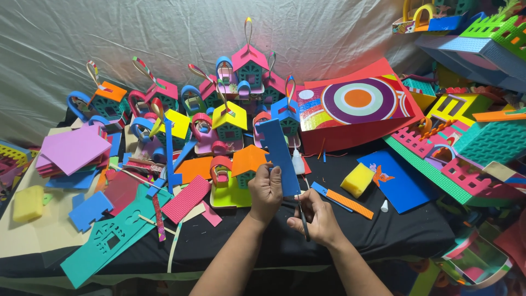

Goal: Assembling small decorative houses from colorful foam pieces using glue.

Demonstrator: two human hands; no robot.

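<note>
While the left hand [266, 189] grips a blue foam strip [278, 156] upright at centre frame, the right hand [318, 216] is closed around a thin dark tool [302, 218], probably a knife or scissors, its tip at the strip's lower edge. This looks like the trimming step. A steady cut along that edge seems next, fingers kept out of the way. Finished little foam houses [241, 82] crowd the upper middle; a yellow sponge [357, 179] sits just right.
</note>
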